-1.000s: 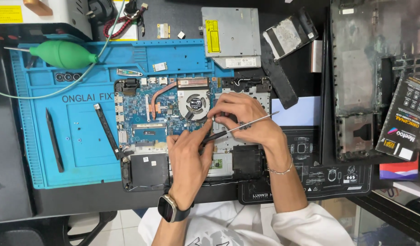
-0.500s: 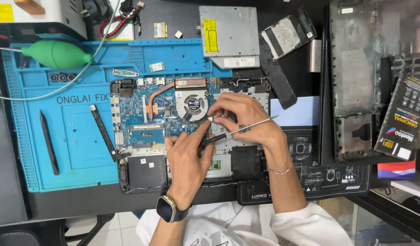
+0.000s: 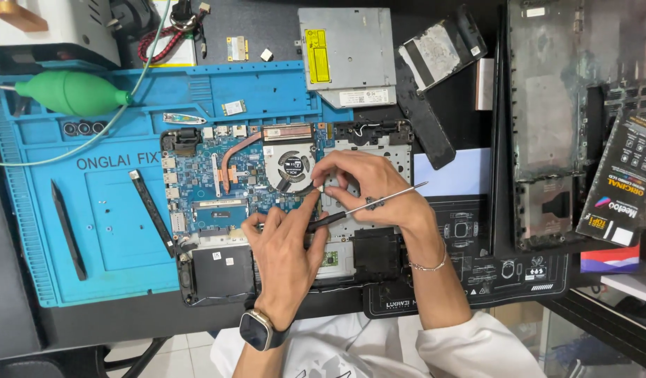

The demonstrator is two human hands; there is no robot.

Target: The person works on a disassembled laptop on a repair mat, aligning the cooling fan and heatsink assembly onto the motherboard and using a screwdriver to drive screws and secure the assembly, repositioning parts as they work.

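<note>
The blue mat looks like matt, ribbed rubber. The green blower bulb is smooth and softly glossy. On the circuit board lie coppery metal pipes, and at 1 o'clock the drive casing is dull brushed metal.

The opened laptop base lies flat on the blue mat, its blue circuit board bare on the left with a copper heat pipe and a round fan toward the far edge. A slim tool with a dark handle and silver shaft lies tilted across the right half, its shaft pointing right and slightly far.
</note>
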